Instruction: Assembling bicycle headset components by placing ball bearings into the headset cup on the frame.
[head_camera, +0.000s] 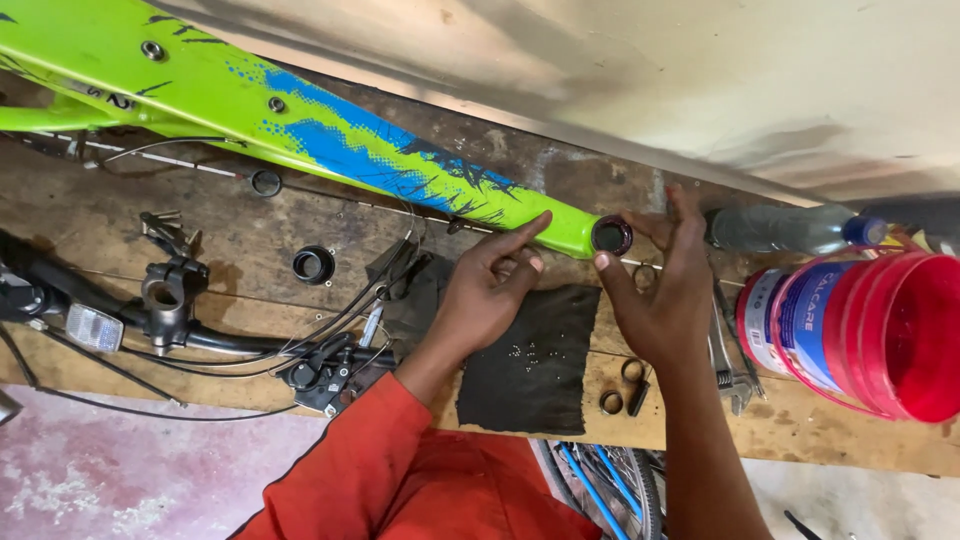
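Observation:
A lime-green bicycle frame (250, 105) with blue splashes lies across a worn wooden bench (250, 260). Its head tube end (611, 237) faces me, showing a dark round bearing cup. My left hand (490, 290) rests against the tube just left of the opening, index finger stretched along the green paint. My right hand (665, 290) is at the cup's right side, thumb touching its lower rim, fingers spread upward. Below both hands lies a dark cloth (535, 360) with several small steel bearing balls (525, 352) on it. Neither hand encloses a loose object that I can see.
A red bucket (880, 335) lies on its side at right, a plastic bottle (790, 228) behind it. Handlebar, stem and cables (170, 300) sit at left, with a black ring (313, 264) nearby. Small rings (622, 385) and a wrench (725, 360) lie by the cloth. A wheel (610, 490) stands below the bench.

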